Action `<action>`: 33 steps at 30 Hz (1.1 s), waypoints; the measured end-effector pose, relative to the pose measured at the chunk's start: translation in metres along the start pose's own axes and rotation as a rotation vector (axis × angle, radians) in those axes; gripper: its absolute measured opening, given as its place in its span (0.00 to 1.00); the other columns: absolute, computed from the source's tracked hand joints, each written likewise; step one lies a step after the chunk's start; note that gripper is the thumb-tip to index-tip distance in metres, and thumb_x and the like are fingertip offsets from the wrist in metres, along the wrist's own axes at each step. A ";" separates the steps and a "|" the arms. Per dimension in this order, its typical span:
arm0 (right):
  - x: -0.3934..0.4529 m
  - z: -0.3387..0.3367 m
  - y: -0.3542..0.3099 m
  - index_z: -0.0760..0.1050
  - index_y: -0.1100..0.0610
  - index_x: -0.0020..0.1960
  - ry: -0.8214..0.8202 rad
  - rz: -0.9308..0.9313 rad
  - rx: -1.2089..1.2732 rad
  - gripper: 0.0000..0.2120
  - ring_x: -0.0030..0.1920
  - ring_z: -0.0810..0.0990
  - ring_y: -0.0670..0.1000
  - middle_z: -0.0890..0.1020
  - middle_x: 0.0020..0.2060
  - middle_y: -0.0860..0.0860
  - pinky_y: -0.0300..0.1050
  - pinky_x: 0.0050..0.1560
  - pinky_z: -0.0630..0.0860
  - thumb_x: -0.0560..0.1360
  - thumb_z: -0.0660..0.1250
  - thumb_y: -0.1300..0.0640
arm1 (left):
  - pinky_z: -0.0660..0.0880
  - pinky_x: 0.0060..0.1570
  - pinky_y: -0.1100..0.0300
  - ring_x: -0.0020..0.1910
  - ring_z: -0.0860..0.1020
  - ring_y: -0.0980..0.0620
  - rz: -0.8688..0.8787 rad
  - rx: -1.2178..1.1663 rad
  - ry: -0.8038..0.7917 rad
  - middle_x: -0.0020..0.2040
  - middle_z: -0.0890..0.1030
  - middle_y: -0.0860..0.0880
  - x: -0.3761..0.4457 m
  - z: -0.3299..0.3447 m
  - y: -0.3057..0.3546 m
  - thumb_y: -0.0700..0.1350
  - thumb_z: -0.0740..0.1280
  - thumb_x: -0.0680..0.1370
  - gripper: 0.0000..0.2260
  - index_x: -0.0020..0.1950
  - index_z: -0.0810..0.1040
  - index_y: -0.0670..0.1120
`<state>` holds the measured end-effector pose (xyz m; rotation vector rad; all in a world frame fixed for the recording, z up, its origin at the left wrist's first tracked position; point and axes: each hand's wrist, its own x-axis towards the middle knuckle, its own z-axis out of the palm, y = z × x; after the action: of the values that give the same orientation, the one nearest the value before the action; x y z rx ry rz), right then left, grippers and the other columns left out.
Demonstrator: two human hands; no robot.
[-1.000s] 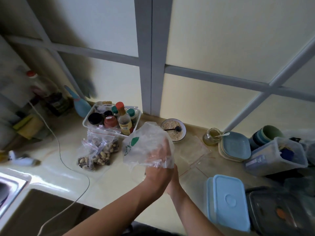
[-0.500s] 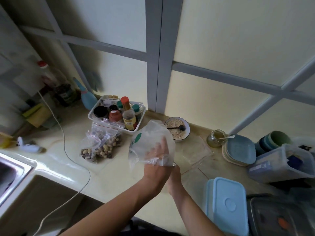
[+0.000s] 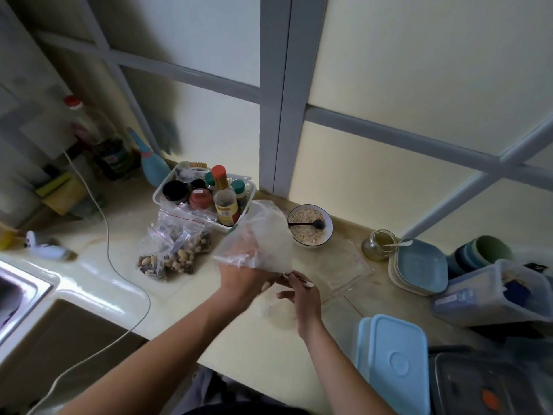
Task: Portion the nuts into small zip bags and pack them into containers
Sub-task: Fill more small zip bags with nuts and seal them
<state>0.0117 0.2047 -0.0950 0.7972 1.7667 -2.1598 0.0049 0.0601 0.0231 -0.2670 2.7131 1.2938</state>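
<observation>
Head view: the left hand [image 3: 245, 284] has its fingers curled round the gathered lower end of a clear plastic bag [image 3: 257, 239], which stands up puffed above the fist and looks empty, though motion blur makes that uncertain. Just right of it the right hand [image 3: 300, 295] pinches at the same bunched plastic with thumb and fingertips [image 3: 291, 277], the other fingers loosely bent. Both hands hover over the cream counter [image 3: 191, 298], near its front edge.

To the left of the hands lie the filled zip bags of nuts [image 3: 175, 250], a small heap with red seal lines, just in front of the white condiment basket [image 3: 203, 194]. Flat empty zip bags [image 3: 344, 265] lie right of the hands, beyond them a bowl of oats [image 3: 309, 226] with a black spoon. At near right sit the blue-lidded containers [image 3: 395, 363], closed, with a clear tub [image 3: 490, 295] further right.

Judging by this, portioning is partly done: several bags are filled, none shows packed into a container, so packing remains.
</observation>
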 end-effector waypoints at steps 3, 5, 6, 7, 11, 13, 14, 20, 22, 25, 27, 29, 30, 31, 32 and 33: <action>0.003 0.003 -0.007 0.82 0.61 0.51 0.048 -0.079 -0.047 0.07 0.35 0.83 0.57 0.86 0.39 0.60 0.46 0.34 0.78 0.82 0.65 0.64 | 0.81 0.37 0.48 0.35 0.81 0.48 -0.002 -0.062 0.147 0.35 0.81 0.49 0.021 -0.024 -0.021 0.48 0.76 0.62 0.11 0.37 0.78 0.45; 0.005 0.004 -0.014 0.81 0.60 0.49 0.079 -0.126 -0.099 0.07 0.31 0.82 0.55 0.85 0.35 0.58 0.45 0.35 0.77 0.82 0.64 0.61 | 0.80 0.35 0.50 0.34 0.81 0.48 -0.030 0.061 0.112 0.33 0.81 0.49 0.031 -0.032 -0.030 0.48 0.74 0.62 0.09 0.35 0.78 0.45; 0.004 0.005 -0.018 0.80 0.60 0.49 0.091 -0.145 -0.115 0.08 0.31 0.82 0.55 0.85 0.35 0.58 0.44 0.36 0.76 0.82 0.64 0.60 | 0.79 0.34 0.53 0.33 0.80 0.47 -0.074 0.093 0.098 0.30 0.79 0.50 0.035 -0.034 -0.030 0.48 0.70 0.65 0.07 0.32 0.76 0.45; 0.003 0.005 -0.023 0.80 0.60 0.49 0.102 -0.166 -0.129 0.08 0.31 0.82 0.54 0.85 0.34 0.57 0.42 0.36 0.77 0.82 0.63 0.60 | 0.77 0.32 0.57 0.33 0.78 0.46 -0.125 0.138 0.051 0.26 0.77 0.50 0.040 -0.036 -0.033 0.49 0.67 0.69 0.10 0.31 0.73 0.46; -0.002 0.006 -0.034 0.82 0.54 0.49 0.159 -0.286 -0.264 0.11 0.33 0.83 0.50 0.85 0.34 0.54 0.40 0.39 0.77 0.83 0.61 0.58 | 0.61 0.32 0.60 0.43 0.69 0.46 -0.458 0.251 -0.311 0.25 0.69 0.49 0.045 -0.042 -0.046 0.53 0.57 0.84 0.20 0.34 0.61 0.50; -0.003 0.006 -0.038 0.81 0.53 0.49 0.204 -0.327 -0.319 0.11 0.33 0.83 0.50 0.84 0.33 0.52 0.45 0.41 0.78 0.83 0.61 0.57 | 0.62 0.39 0.57 0.46 0.67 0.48 -0.378 0.206 -0.312 0.32 0.64 0.50 0.048 -0.043 -0.062 0.58 0.59 0.80 0.19 0.34 0.61 0.51; -0.004 0.007 -0.039 0.80 0.54 0.49 0.225 -0.341 -0.346 0.10 0.33 0.83 0.50 0.84 0.33 0.52 0.46 0.41 0.78 0.83 0.61 0.57 | 0.63 0.41 0.57 0.44 0.67 0.48 -0.314 0.153 -0.261 0.32 0.64 0.50 0.048 -0.045 -0.069 0.58 0.62 0.78 0.18 0.33 0.62 0.50; -0.018 0.013 -0.048 0.72 0.54 0.50 0.329 -0.419 -0.464 0.06 0.29 0.81 0.46 0.83 0.33 0.50 0.36 0.34 0.73 0.84 0.60 0.55 | 0.68 0.40 0.55 0.42 0.69 0.49 -0.196 0.241 -0.202 0.34 0.67 0.50 0.043 -0.058 -0.077 0.44 0.64 0.81 0.16 0.35 0.65 0.49; -0.021 0.014 -0.046 0.71 0.53 0.50 0.329 -0.454 -0.513 0.06 0.30 0.81 0.46 0.83 0.34 0.49 0.38 0.36 0.73 0.84 0.59 0.54 | 0.71 0.45 0.56 0.45 0.72 0.47 -0.186 0.370 -0.252 0.40 0.73 0.46 0.049 -0.061 -0.073 0.44 0.63 0.82 0.12 0.39 0.68 0.47; -0.029 0.018 -0.042 0.71 0.54 0.50 0.353 -0.505 -0.551 0.06 0.31 0.81 0.46 0.82 0.33 0.50 0.37 0.36 0.73 0.85 0.59 0.55 | 0.72 0.50 0.60 0.52 0.75 0.47 -0.218 0.502 -0.511 0.51 0.77 0.46 0.058 -0.064 -0.068 0.55 0.60 0.79 0.10 0.45 0.70 0.50; -0.037 0.023 -0.043 0.71 0.56 0.50 0.381 -0.537 -0.518 0.06 0.30 0.81 0.47 0.82 0.33 0.51 0.36 0.34 0.72 0.85 0.59 0.56 | 0.73 0.55 0.58 0.54 0.76 0.48 -0.206 0.544 -0.571 0.52 0.78 0.50 0.063 -0.063 -0.076 0.65 0.59 0.74 0.16 0.45 0.74 0.54; -0.046 0.029 -0.046 0.72 0.57 0.50 0.406 -0.566 -0.483 0.07 0.30 0.80 0.48 0.81 0.32 0.52 0.33 0.34 0.71 0.85 0.59 0.57 | 0.75 0.54 0.56 0.50 0.78 0.48 -0.204 0.521 -0.554 0.49 0.79 0.50 0.064 -0.058 -0.085 0.66 0.59 0.78 0.19 0.47 0.77 0.52; -0.050 0.032 -0.049 0.72 0.58 0.49 0.417 -0.569 -0.469 0.07 0.29 0.80 0.48 0.81 0.32 0.53 0.32 0.33 0.70 0.85 0.59 0.57 | 0.76 0.49 0.56 0.45 0.78 0.49 -0.231 0.445 -0.568 0.47 0.80 0.49 0.065 -0.055 -0.088 0.65 0.58 0.80 0.20 0.46 0.78 0.51; -0.054 0.035 -0.051 0.72 0.58 0.49 0.425 -0.569 -0.453 0.08 0.29 0.80 0.48 0.81 0.32 0.53 0.30 0.33 0.70 0.85 0.59 0.57 | 0.77 0.45 0.56 0.41 0.78 0.50 -0.276 0.339 -0.588 0.46 0.80 0.50 0.063 -0.052 -0.088 0.64 0.56 0.81 0.20 0.46 0.77 0.50; -0.059 0.037 -0.054 0.72 0.58 0.49 0.432 -0.570 -0.439 0.08 0.29 0.79 0.48 0.81 0.31 0.53 0.30 0.33 0.69 0.84 0.59 0.56 | 0.77 0.42 0.57 0.39 0.78 0.51 -0.329 0.226 -0.583 0.47 0.80 0.50 0.062 -0.051 -0.087 0.63 0.55 0.82 0.19 0.48 0.76 0.51; -0.063 0.039 -0.056 0.72 0.58 0.49 0.439 -0.575 -0.427 0.08 0.29 0.79 0.48 0.81 0.31 0.53 0.29 0.33 0.69 0.84 0.59 0.56 | 0.78 0.40 0.57 0.38 0.79 0.50 -0.359 0.166 -0.549 0.46 0.79 0.50 0.063 -0.050 -0.088 0.61 0.54 0.83 0.17 0.49 0.75 0.51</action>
<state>0.0254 0.1711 -0.0092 0.7535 2.8500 -1.8535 -0.0397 -0.0396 -0.0236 -0.3092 2.1657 0.8756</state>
